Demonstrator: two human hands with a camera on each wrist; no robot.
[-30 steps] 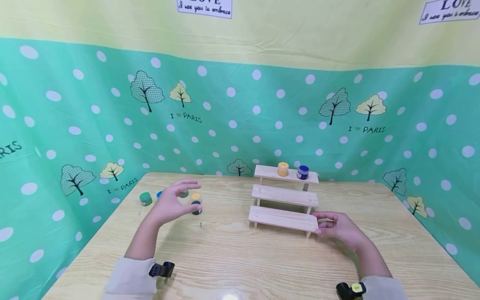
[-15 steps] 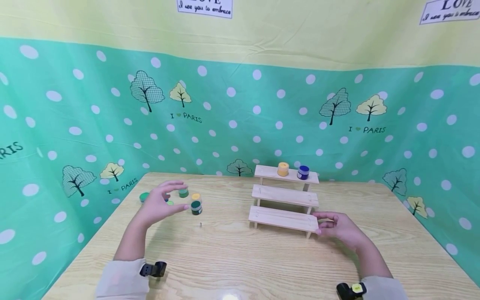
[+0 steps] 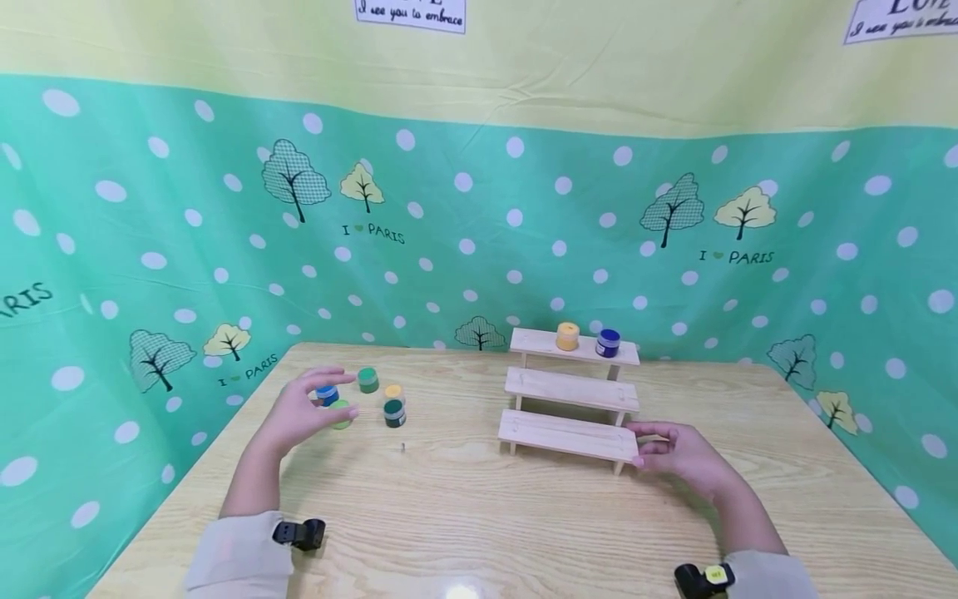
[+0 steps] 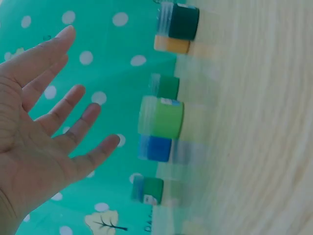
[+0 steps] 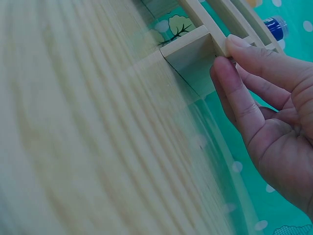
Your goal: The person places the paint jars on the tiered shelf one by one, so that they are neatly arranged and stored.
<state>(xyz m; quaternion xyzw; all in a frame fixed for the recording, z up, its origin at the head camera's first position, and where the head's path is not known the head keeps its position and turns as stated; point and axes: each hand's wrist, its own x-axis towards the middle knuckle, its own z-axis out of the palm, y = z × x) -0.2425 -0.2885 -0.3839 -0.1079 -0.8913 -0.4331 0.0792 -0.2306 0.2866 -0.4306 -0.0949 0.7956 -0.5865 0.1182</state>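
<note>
- Left hand [image 3: 293, 413]: fingers apart, holding nothing, near the light green jar [image 4: 168, 118] on the table [image 3: 464, 499].
- Jar: probably light, stiff, smooth; best gripped round its sides.
- Right hand [image 3: 684, 459] pinches the wooden stand [image 3: 570, 388].

Behind and beside a pale wood-grain table [image 3: 464, 516] hangs a green cloth [image 3: 486, 208] with white dots [image 3: 463, 182] and printed trees [image 3: 293, 173], yellow above. A tiny grey object [image 3: 402, 447] lies on the table's left half.
</note>
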